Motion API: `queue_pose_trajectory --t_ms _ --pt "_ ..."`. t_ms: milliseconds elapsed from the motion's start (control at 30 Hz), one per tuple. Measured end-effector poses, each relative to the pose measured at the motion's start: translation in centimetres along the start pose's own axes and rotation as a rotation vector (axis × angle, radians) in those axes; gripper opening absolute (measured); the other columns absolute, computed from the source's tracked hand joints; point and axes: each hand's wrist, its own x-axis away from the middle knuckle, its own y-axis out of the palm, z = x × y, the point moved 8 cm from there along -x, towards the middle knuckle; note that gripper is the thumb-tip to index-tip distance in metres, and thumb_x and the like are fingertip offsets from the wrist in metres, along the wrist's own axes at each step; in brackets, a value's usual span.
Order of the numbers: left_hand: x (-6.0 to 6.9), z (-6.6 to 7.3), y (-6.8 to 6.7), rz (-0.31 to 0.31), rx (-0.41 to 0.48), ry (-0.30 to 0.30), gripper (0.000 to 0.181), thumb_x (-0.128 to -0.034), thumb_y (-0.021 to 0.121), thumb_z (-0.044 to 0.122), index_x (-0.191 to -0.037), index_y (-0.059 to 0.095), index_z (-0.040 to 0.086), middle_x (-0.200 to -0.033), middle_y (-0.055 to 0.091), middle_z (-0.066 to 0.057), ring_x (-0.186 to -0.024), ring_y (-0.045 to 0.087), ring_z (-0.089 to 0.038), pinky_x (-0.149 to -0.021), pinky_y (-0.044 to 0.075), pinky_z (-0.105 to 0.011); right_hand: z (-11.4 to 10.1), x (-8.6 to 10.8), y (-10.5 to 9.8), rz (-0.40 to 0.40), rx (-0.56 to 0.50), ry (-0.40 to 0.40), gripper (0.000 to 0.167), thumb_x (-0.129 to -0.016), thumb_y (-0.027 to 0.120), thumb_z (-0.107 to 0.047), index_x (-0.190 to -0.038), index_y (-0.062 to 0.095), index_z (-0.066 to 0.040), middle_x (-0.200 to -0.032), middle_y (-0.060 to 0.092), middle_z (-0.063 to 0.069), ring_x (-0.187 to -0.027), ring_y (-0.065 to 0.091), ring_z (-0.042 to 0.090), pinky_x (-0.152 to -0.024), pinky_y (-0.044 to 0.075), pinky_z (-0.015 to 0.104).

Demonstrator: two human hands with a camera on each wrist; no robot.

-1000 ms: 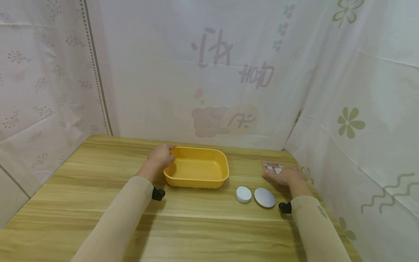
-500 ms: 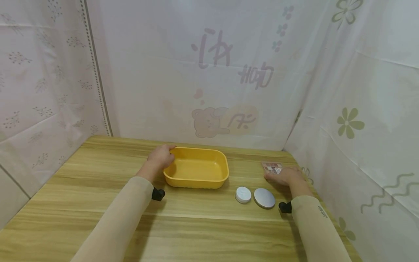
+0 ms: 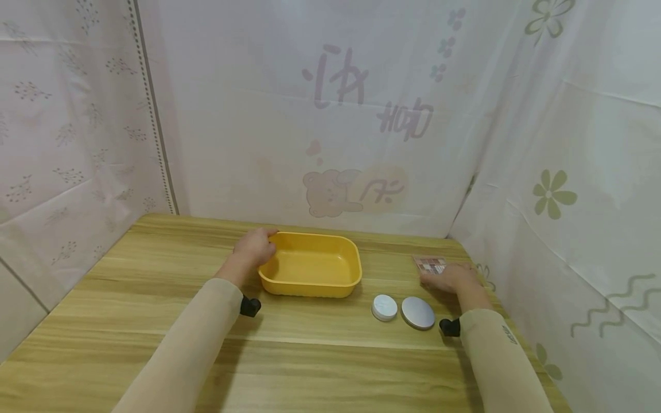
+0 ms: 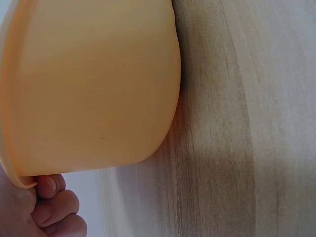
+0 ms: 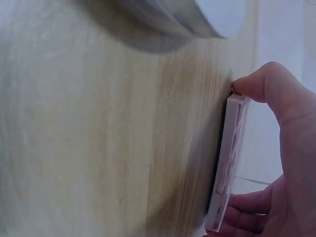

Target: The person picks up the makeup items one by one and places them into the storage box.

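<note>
— Gripping the tray (image 3: pixel 310 289) by its left end with the left hand (image 3: pixel 253 248), with fingers curled under the rim!

— And over on the right?

— Pinching the palette (image 3: pixel 428 264) with the right hand (image 3: pixel 451 278), thumb at one edge, fingers at the other. Out at the right rear of the worktop (image 3: pixel 320 361), well apart from the tray. Resting or just raised? Can't tell.

— Any writing to read?

— On the palette, just a pale striped patch beside coloured squares, too small to make out. On the right sleeve (image 3: pixel 496 355), tiny dark lettering, likewise. Across the cloth (image 3: pixel 232 132) behind, mauve strokes like handwriting, too stylised to call.

— And pointing which way?

— Coloured face up in the head view, edge-on in the right wrist view. Partly covered by the right hand, so no calling a long axis. For the tray: hollow side up, lengthwise from left to right.

— Anything nearer?

— Yes, spotting a tub (image 3: pixel 384 308) in white and, just right of it, a silver disc (image 3: pixel 418 313).
</note>
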Motion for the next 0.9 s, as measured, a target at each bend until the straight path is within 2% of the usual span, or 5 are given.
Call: queue_pose_trajectory --t_ms 100,233,400,567,900 --pt "0.1 0.1 0.0 0.0 0.003 0.0 0.06 -0.1079 0.049 0.019 -0.167 0.05 0.023 -0.168 0.052 -0.018 -0.069 0.046 -0.024 -0.055 0.035 -0.031 0.3 0.0 0.1 0.011 0.008 0.013 0.115 -0.09 0.057 -0.077 -0.142 0.051 0.025 -0.141 0.045 0.052 -0.127 0.044 0.06 -0.111 0.042 0.072" --pt "0.2 0.1 0.1 0.002 0.007 0.0 0.06 -0.1081 0.048 0.019 -0.168 0.049 0.023 -0.168 0.052 -0.019 -0.065 0.041 -0.022 -0.054 0.034 -0.031 0.9 -0.1 0.2 0.013 0.002 0.049 0.122 -0.088 0.057 -0.081 -0.147 0.046 0.025 -0.142 0.039 0.054 -0.13 0.044 0.064 -0.108 0.043 0.076" --pt "0.2 0.1 0.1 0.002 0.009 0.001 0.06 -0.1084 0.049 0.019 -0.168 0.049 0.024 -0.168 0.052 -0.019 -0.062 0.04 -0.02 -0.054 0.033 -0.031 1.3 -0.2 0.4 0.003 -0.028 0.074 0.129 -0.088 0.057 -0.083 -0.151 0.037 0.028 -0.143 0.035 0.054 -0.135 0.039 0.069 -0.11 0.038 0.081" --pt "0.3 0.1 0.1 -0.004 0.017 0.006 0.06 -0.1083 0.048 0.019 -0.168 0.049 0.023 -0.168 0.052 -0.019 -0.059 0.037 -0.019 -0.052 0.033 -0.03 1.5 -0.1 0.4 0.011 -0.048 0.071 0.129 -0.087 0.06 -0.081 -0.15 0.037 0.028 -0.142 0.035 0.054 -0.134 0.038 0.07 -0.111 0.037 0.081" --pt "0.3 0.2 -0.1 0.002 0.008 0.006 0.06 -0.1076 0.049 0.018 -0.167 0.05 0.021 -0.167 0.053 -0.019 -0.068 0.045 -0.024 -0.056 0.037 -0.032 1.1 0.2 -0.3 0.056 -0.044 0.055 0.128 -0.088 0.058 -0.082 -0.15 0.039 0.029 -0.146 0.034 0.055 -0.138 0.035 0.07 -0.117 0.032 0.079"
